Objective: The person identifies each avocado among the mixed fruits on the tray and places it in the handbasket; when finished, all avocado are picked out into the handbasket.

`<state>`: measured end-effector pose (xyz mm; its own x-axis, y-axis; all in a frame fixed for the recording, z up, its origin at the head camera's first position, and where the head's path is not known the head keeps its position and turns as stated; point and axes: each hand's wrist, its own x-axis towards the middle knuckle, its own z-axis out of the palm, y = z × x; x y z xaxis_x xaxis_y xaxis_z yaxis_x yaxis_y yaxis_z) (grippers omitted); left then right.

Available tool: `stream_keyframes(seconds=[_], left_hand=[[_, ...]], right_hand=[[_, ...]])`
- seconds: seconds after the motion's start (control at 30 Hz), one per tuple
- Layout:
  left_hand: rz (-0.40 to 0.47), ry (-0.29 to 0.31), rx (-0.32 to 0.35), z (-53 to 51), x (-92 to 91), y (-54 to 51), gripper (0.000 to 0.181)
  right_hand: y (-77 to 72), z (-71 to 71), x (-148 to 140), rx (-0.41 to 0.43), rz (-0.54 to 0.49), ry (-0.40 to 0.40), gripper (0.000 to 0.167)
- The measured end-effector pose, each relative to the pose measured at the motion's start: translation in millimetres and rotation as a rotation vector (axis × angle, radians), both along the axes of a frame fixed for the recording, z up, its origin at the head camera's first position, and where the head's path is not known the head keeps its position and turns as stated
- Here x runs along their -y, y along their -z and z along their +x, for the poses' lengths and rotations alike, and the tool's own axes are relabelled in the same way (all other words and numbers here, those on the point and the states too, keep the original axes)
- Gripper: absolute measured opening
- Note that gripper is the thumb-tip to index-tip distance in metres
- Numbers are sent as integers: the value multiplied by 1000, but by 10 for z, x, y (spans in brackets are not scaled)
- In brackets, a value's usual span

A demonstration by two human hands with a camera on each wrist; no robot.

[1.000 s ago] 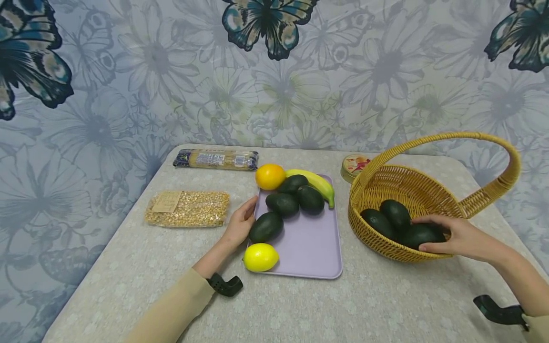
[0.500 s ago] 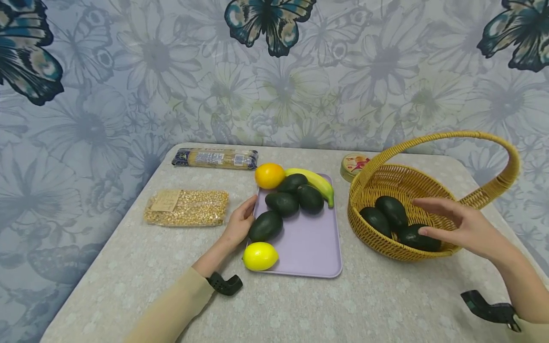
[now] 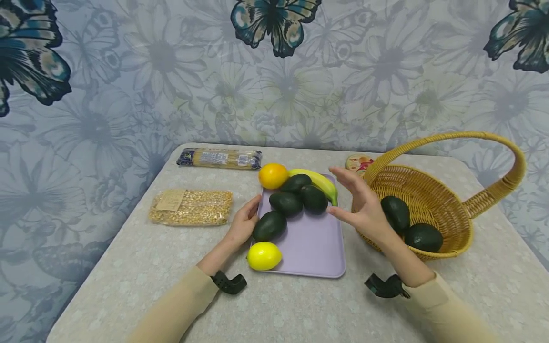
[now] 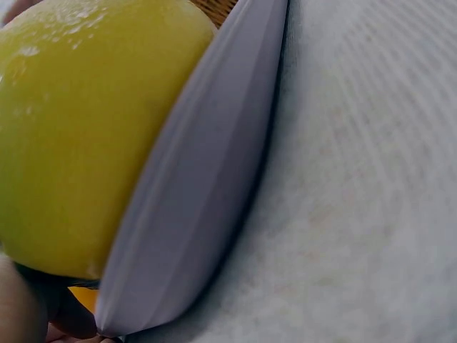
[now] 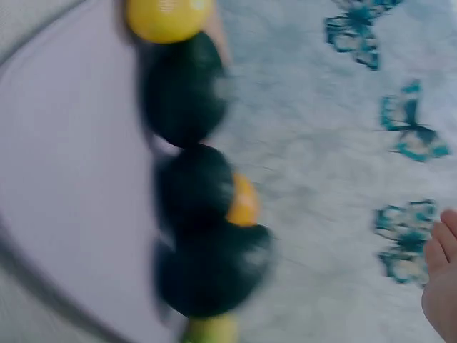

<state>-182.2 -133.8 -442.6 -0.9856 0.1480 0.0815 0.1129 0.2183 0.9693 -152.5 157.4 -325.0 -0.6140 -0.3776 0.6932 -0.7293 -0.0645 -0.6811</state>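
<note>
My left hand point(image 3: 242, 226) holds the left rim of a lilac tray point(image 3: 313, 247); in the left wrist view, its fingers meet the tray wall point(image 4: 193, 171) beyond a lemon point(image 4: 86, 136). My right hand point(image 3: 364, 205) is over the gap between tray and basket, thumb and fingers spread, holding nothing. Several avocados point(image 3: 269, 226) lie on the tray, with a banana point(image 3: 319, 183) behind them. An orange point(image 3: 273, 176) sits at the tray's far left corner, the lemon at its near left. Two avocados point(image 3: 423, 237) show in the wicker basket point(image 3: 463, 238); my right hand hides part of it.
Left of the tray lies a bag of yellow grains point(image 3: 206, 207). A long pasta-like packet point(image 3: 218, 158) is at the table's back left. Behind the basket stands a round tin point(image 3: 359, 162), partly covered. The basket's tall handle point(image 3: 463, 136) arches above it.
My right hand has let go of an avocado in the basket, lifted off it and moved left to the tray's right edge. My left hand keeps its place on the tray.
</note>
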Motion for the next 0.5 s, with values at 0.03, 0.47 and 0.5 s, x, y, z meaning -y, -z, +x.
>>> stream_keyframes(seconds=[0.03, 0.47, 0.5], left_hand=[[-3, -9, -7, -19, 1, 41, 55], [-15, -29, -6, 12, -16, 30, 54], [-15, -28, -8, 13, -17, 30, 54]], right_hand=[[57, -47, 72, 29, -5, 21, 63], [698, -467, 282, 336, 175, 350, 60], [770, -508, 269, 337, 176, 357, 61]])
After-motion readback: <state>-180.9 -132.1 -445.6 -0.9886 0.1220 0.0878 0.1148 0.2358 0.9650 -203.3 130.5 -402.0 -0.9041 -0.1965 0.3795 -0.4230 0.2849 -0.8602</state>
